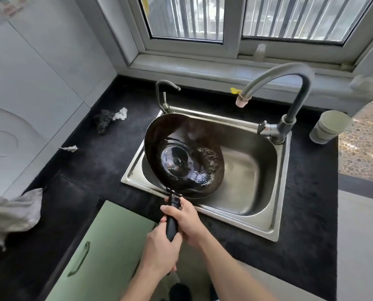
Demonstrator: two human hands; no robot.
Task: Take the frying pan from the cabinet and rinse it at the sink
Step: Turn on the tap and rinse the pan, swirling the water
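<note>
- The frying pan is over the left part of the sink, tipped up so its dark inside faces the person. Its bottom looks wet and shiny, but the far side of the pan is blurry and hard to make out.
- The pan's low edge hides part of the sink's left wall, so I cannot tell if it touches the sink there.
- The black handle sticks out toward the person, past the sink's front edge. Both hands are wrapped around it.
- The right hand is closed tight near the pan end of the handle. The left hand is closed tight on the handle's tail end, and it hides the tip.
- The big tap curves over the back of the sink, and its spout hangs above and to the right of the pan. A small tap stands just behind the pan's far edge.
- The right half of the sink is bare metal, with room there.
- On the dark counter to the left lie a black scrubber and a gray cloth cut off by the picture's edge. A pale cup sits to the right of the big tap.
- A green cabinet door is below the counter, under the arms.
</note>
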